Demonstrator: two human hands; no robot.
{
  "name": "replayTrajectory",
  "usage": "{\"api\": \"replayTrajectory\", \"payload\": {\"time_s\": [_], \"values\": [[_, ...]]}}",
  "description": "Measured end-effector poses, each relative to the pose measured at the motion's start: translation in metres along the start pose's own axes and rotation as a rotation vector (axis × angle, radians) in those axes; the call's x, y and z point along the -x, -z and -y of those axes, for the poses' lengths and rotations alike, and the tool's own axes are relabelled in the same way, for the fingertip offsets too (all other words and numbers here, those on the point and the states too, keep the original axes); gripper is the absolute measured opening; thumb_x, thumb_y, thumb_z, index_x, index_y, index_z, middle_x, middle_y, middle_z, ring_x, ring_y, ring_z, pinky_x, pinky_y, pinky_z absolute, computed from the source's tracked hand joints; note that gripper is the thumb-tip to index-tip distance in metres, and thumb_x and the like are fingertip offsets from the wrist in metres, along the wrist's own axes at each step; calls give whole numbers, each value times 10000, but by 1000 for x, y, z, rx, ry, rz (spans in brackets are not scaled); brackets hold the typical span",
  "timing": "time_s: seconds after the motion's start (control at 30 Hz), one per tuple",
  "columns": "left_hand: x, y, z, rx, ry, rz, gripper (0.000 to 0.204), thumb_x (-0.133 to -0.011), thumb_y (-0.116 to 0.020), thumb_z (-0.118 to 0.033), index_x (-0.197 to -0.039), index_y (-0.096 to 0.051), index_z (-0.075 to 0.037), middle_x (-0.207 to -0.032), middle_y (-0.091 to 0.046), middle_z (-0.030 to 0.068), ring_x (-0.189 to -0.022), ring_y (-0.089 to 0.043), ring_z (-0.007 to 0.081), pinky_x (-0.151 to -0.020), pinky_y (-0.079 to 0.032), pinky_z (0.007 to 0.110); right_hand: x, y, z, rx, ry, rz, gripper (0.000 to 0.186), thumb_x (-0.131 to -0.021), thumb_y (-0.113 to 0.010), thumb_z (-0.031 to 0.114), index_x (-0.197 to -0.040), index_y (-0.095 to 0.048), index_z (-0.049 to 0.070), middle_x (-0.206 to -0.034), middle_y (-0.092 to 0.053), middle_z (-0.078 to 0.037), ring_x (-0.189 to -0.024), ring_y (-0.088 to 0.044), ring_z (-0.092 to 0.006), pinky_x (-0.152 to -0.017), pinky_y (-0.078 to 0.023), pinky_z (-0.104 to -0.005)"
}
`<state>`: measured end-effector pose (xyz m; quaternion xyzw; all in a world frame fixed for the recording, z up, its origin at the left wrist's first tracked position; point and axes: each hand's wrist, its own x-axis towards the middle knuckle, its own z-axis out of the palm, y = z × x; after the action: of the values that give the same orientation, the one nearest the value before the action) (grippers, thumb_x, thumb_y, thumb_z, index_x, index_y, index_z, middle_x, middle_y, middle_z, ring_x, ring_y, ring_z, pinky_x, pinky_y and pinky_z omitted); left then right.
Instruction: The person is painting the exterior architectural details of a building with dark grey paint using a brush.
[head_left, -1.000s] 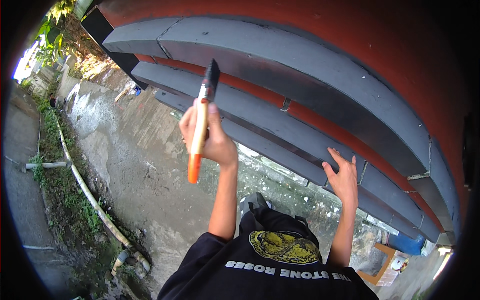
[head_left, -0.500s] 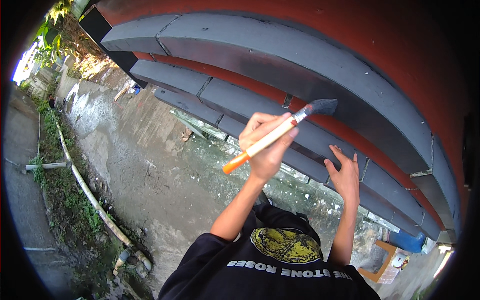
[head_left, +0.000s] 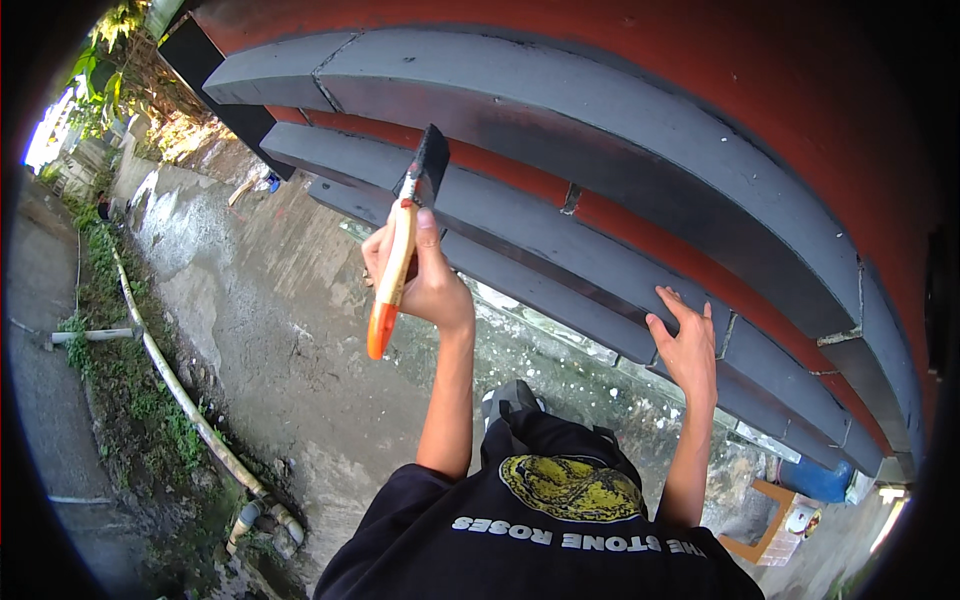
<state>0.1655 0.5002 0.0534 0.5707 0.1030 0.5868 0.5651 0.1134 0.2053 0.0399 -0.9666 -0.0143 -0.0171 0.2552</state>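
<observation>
- Just off centre toward ten o'clock, the left hand [head_left: 440, 285] is closed around the wooden handle of a paintbrush [head_left: 401, 245], its thumb lying along the side facing three o'clock.
- The brush's dark bristles [head_left: 431, 165] point to about half past twelve, its orange handle end to half past six; the bristles overlap the middle grey ledge [head_left: 520, 213] in view, and whether they touch it I cannot tell.
- Between three and four o'clock, the right hand [head_left: 688, 345] is open with fingers spread, its fingertips against that middle ledge.
- From ten o'clock round to four sweep the grey ledges, crossed by joints, with a red strip [head_left: 620, 225] between the upper ledge [head_left: 560, 95] and the middle one.
- Toward one o'clock stands the red wall [head_left: 700, 60].
- At six o'clock is the wearer's black shirt [head_left: 560, 570] with a yellow print.
- Between eight and nine o'clock, a pale pipe [head_left: 185, 390] runs beside green plants [head_left: 150, 405] along the concrete ground [head_left: 290, 290].
- Near four o'clock, a cardboard box [head_left: 770, 530] lies near a blue container [head_left: 815, 480].
</observation>
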Motion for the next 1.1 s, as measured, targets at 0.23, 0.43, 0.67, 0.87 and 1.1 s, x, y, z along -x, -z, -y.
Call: {"api": "replayTrajectory", "payload": {"time_s": [0.23, 0.43, 0.67, 0.87, 1.1], "values": [[83, -25, -57, 132, -55, 393, 299, -748, -820, 9, -1039, -755, 35, -870, -682, 91, -759, -613, 168, -681, -497, 284, -1, -3, 0, 36, 3, -22, 435, -917, -665, 211, -1331, -640, 79, -1351, -619, -190, -1308, -559, -317, -1217, -216, -547], [65, -10, -68, 263, -69, 609, 301, -714, -831, 8, -1006, -764, 31, -856, -692, 98, -765, -637, 166, -667, -503, 267, 2, -2, 0, 21, -17, -10, 428, -919, -662, 213, -1325, -644, 80, -1356, -617, -186, -1311, -556, -317, -1219, -215, -541], [-37, 7, -28, -89, -57, 48, 206, -871, -770, -63, -1045, -727, 38, -884, -549, -2, -722, -510, 65, -612, -391, 231, 0, 1, -2, -77, -21, -27, 431, -909, -661, 191, -1318, -645, 57, -1361, -615, -181, -1312, -555, -321, -1219, -201, -562], [13, -29, -62, -238, -267, 130, 245, -842, -790, -43, -1064, -744, 51, -874, -620, 47, -740, -548, 118, -636, -440, 264, 2, -1, -4, -60, -18, -34, 426, -914, -662, 193, -1322, -645, 71, -1363, -616, -177, -1305, -563, -314, -1222, -203, -552], [68, -42, -124, -30, -251, 415, 332, -748, -816, 29, -1073, -754, 28, -910, -738, 123, -751, -671, 170, -643, -559, 266, 3, -4, -5, -48, -10, -23, 429, -924, -657, 204, -1334, -637, 82, -1368, -617, -169, -1314, -555, -301, -1227, -205, -528]]}}
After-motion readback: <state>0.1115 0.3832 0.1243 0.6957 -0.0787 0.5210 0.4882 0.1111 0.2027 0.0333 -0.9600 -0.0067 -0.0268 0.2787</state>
